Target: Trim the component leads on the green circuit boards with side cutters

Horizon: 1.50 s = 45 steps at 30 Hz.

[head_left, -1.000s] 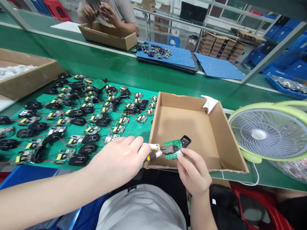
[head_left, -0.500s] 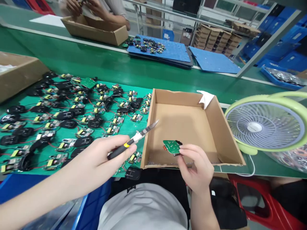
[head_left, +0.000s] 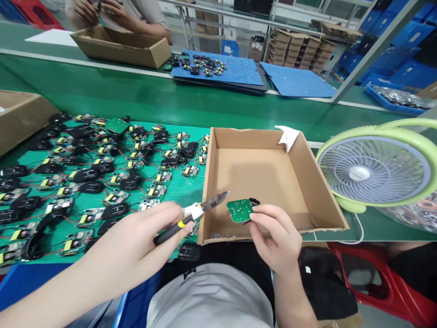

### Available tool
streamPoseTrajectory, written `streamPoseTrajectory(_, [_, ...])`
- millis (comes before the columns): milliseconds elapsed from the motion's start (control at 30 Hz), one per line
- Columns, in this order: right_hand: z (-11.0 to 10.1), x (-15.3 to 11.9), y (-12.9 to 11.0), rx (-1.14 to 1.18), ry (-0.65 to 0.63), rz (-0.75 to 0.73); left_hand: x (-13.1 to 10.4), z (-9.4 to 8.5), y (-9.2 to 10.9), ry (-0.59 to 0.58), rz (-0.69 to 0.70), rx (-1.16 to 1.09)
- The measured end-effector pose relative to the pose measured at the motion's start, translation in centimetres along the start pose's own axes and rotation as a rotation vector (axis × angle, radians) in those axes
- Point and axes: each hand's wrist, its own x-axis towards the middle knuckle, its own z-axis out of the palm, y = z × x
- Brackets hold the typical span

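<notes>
My left hand [head_left: 155, 230] is closed around a black-handled utility knife [head_left: 196, 213] with a yellow band and a white collar. Its metal blade points right, over the left wall of a cardboard tray [head_left: 262, 157]. In my right hand [head_left: 276, 234] a green circuit board [head_left: 239, 210] is pinched at its right edge, solder side up. A black part and a red-orange component show at the board's edges. The blade tip is close to the board's upper left corner, apparently apart from it. The board is above the front of the tray.
Several boards wired to black plastic housings [head_left: 92, 187] cover a green mat on the left. A light-green fan [head_left: 373, 173] stands right of the tray. A white scrap [head_left: 288, 136] hangs on the tray's back wall. Across the bench, a person works behind another cardboard box [head_left: 126, 48].
The knife and the circuit board have come closer together. The board has shifted slightly left and its flat face is tilted more toward me. The camera view has turned a little.
</notes>
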Motion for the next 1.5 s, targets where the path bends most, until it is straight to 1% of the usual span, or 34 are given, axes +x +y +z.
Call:
streamPoseTrajectory(100, [0.2,-0.4,0.1,-0.062,-0.002,-0.047,-0.2,0.4,0.0,-0.023,0.054,0.053])
streamPoseTrajectory(200, [0.4,-0.9,0.3,-0.077,-0.008,-0.081,-0.4,0.9,-0.2,-0.002,0.106,0.171])
streamPoseTrajectory(367, [0.4,-1.3,0.6,-0.051,-0.009,-0.081,-0.3,1.4,-0.6,-0.02,0.171,0.3])
streamPoseTrajectory(567, [0.5,-1.2,0.6,-0.06,0.005,-0.091,-0.1,1.4,-0.4,-0.02,0.252,0.357])
streamPoseTrajectory(867, [0.5,-1.0,0.5,-0.088,0.004,-0.127,-0.3,1.6,-0.1,-0.039,0.239,0.348])
streamPoseTrajectory(1033, [0.6,-0.9,0.5,-0.082,0.012,-0.128,-0.3,0.9,0.0,-0.032,0.194,0.281])
streamPoseTrajectory(1167, [0.5,-1.0,0.5,-0.072,0.01,-0.128,-0.2,0.6,-0.1,0.004,0.201,0.266])
streamPoseTrajectory(1400, [0.6,-1.1,0.4,-0.068,0.021,-0.119,-0.6,1.7,-0.7,0.019,0.256,0.356])
streamPoseTrajectory(1500, [0.6,-1.1,0.4,-0.073,0.02,-0.123,-0.7,1.9,-0.6,0.0,0.253,0.406])
